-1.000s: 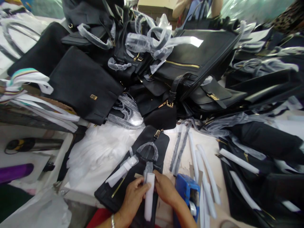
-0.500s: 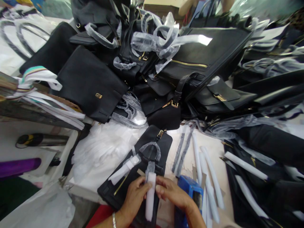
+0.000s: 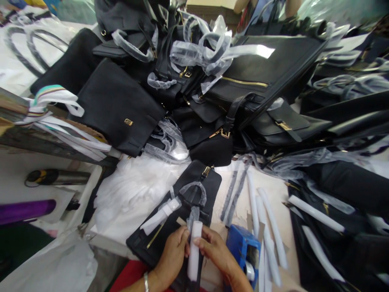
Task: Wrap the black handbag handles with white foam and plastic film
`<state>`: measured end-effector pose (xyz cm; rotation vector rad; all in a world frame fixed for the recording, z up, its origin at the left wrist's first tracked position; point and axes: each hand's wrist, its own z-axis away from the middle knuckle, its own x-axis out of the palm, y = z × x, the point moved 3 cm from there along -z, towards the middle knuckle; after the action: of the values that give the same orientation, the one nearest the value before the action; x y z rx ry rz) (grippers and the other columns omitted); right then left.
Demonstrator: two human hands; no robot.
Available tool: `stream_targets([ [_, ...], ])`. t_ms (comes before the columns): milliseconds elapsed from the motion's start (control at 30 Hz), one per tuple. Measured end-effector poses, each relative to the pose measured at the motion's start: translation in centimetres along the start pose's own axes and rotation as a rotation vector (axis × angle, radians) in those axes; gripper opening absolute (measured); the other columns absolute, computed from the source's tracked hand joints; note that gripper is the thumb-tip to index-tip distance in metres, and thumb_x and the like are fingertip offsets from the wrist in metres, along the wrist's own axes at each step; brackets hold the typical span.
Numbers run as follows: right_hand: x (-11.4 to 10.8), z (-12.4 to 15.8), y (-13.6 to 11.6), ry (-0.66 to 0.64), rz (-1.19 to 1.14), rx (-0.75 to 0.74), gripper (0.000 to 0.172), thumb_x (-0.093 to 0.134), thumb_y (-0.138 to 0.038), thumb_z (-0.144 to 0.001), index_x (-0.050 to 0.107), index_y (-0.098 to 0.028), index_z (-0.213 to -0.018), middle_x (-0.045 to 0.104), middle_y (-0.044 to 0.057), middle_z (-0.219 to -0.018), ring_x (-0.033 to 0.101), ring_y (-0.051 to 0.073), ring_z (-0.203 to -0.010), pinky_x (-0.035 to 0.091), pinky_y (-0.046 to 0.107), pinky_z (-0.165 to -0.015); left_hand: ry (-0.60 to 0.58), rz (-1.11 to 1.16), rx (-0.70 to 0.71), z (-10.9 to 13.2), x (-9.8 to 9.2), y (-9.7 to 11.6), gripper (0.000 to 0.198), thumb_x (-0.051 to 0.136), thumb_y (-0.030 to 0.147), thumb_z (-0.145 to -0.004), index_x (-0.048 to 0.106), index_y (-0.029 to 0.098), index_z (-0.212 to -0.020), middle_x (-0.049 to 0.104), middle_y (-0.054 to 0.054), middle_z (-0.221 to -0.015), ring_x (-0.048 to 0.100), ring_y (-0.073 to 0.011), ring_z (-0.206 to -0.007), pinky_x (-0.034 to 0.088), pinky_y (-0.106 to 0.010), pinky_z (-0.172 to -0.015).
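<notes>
A black backpack (image 3: 158,227) lies in front of me, with a gold buckle at its top end and a plastic-wrapped carry handle (image 3: 194,190). Along it runs a shoulder strap wrapped in white foam (image 3: 194,255), with clear plastic near its upper end. My right hand (image 3: 215,247) grips the wrapped strap from the right, thumb across the foam. Just left of the strap, my left hand (image 3: 174,249) is closed, fingertips pinched together; what they hold is hidden. A second foam-wrapped strap (image 3: 159,217) lies on the backpack's left side.
A blue tape dispenser (image 3: 243,247) stands right of my right hand, beside several white foam strips (image 3: 267,235). White sheeting (image 3: 127,190) is heaped at left. Black bags (image 3: 118,105) pile up behind, more lie at right (image 3: 334,219). A flask (image 3: 57,177) lies lower left.
My left thumb has come off the foam and now pinches beside the strap. My right thumb has moved onto the foam. The view has shifted slightly.
</notes>
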<state>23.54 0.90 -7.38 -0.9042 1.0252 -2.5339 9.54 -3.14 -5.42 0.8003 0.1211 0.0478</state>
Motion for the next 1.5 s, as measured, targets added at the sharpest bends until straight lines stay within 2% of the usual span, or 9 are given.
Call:
stream_targets([
  [100,0.1,-0.1,0.8,0.019,-0.029,0.049,0.053,0.069,-0.061,-0.076,0.062,-0.016,-0.103,0.058,-0.003,-0.067,0.038,0.006,-0.05,0.026,0.019,-0.045,-0.02,0.037,-0.039,-0.3,-0.2,-0.5,0.039,0.049,0.053,-0.087,0.061,0.018,-0.077,0.053,0.001,-0.056,0.051,-0.0163,-0.051,0.04,-0.026,-0.051],
  [267,0.9,-0.3,0.8,-0.016,-0.125,0.036,0.049,0.069,-0.057,-0.077,0.058,-0.016,-0.101,0.062,-0.001,-0.065,0.043,0.007,-0.049,0.027,0.017,-0.043,0.008,0.042,-0.083,-0.7,-0.5,-1.7,0.03,0.051,0.042,-0.086,0.064,0.015,-0.087,0.054,0.002,-0.056,0.048,-0.0147,-0.047,0.038,-0.026,-0.049],
  [500,1.0,-0.5,1.3,0.055,-0.175,0.072,0.048,0.073,-0.058,-0.073,0.056,-0.017,-0.091,0.061,-0.002,-0.063,0.04,0.005,-0.046,0.026,0.015,-0.041,0.034,0.016,-0.068,-0.7,-0.4,-1.0,0.026,0.055,0.038,-0.083,0.064,0.015,-0.079,0.054,0.002,-0.056,0.047,-0.014,-0.05,0.035,-0.025,-0.05],
  [700,0.8,-0.3,2.2,0.137,-0.165,0.123,0.049,0.074,-0.058,-0.071,0.059,-0.016,-0.09,0.055,-0.005,-0.059,0.038,0.004,-0.044,0.025,0.016,-0.039,0.109,0.145,-0.07,-0.7,-0.4,-1.1,0.022,0.065,0.038,-0.074,0.055,0.018,-0.074,0.059,0.001,-0.06,0.05,-0.0122,-0.046,0.038,-0.023,-0.046],
  [800,0.8,-0.3,2.2,0.161,-0.158,0.155,0.051,0.076,-0.059,-0.069,0.061,-0.015,-0.089,0.05,-0.007,-0.054,0.035,0.004,-0.042,0.023,0.016,-0.038,0.21,0.187,-0.114,-1.0,-0.6,-1.7,0.028,0.07,0.038,-0.069,0.05,0.02,-0.078,0.057,0.004,-0.053,0.049,-0.0111,-0.039,0.034,-0.02,-0.039],
  [967,0.8,-0.6,2.2,0.166,-0.189,0.147,0.049,0.077,-0.058,-0.068,0.062,-0.015,-0.088,0.053,-0.005,-0.059,0.04,0.004,-0.044,0.025,0.015,-0.039,0.336,0.284,-0.271,-1.2,-1.0,-1.6,0.055,0.081,0.038,-0.057,0.053,0.017,-0.099,0.061,0.003,-0.057,0.051,-0.012,-0.034,0.031,-0.02,-0.035],
  [1167,0.5,-0.6,2.2,0.149,-0.209,0.173,0.048,0.078,-0.055,-0.069,0.063,-0.014,-0.09,0.056,-0.004,-0.062,0.042,0.004,-0.044,0.028,0.015,-0.039,0.26,0.34,-0.308,-0.5,-1.0,-1.0,0.041,0.081,0.04,-0.06,0.062,0.014,-0.087,0.058,0.004,-0.051,0.049,-0.0098,-0.039,0.031,-0.02,-0.039],
  [1367,0.0,-0.3,1.6,0.091,-0.234,0.185,0.046,0.078,-0.054,-0.069,0.06,-0.016,-0.087,0.057,-0.004,-0.059,0.043,0.004,-0.042,0.031,0.015,-0.039,0.017,0.387,-0.39,-0.7,-0.8,-1.0,0.037,0.08,0.045,-0.061,0.065,0.014,-0.075,0.054,0.004,-0.051,0.043,-0.0067,-0.042,0.027,-0.019,-0.044],
  [1500,-0.3,-0.3,1.5,0.067,-0.241,0.202,0.044,0.079,-0.051,-0.07,0.061,-0.015,-0.089,0.059,-0.004,-0.063,0.046,0.004,-0.044,0.032,0.015,-0.039,-0.023,0.476,-0.44,-0.9,-0.9,-1.0,0.035,0.083,0.038,-0.059,0.062,0.015,-0.077,0.053,0.005,-0.057,0.043,-0.0055,-0.045,0.03,-0.018,-0.047],
])
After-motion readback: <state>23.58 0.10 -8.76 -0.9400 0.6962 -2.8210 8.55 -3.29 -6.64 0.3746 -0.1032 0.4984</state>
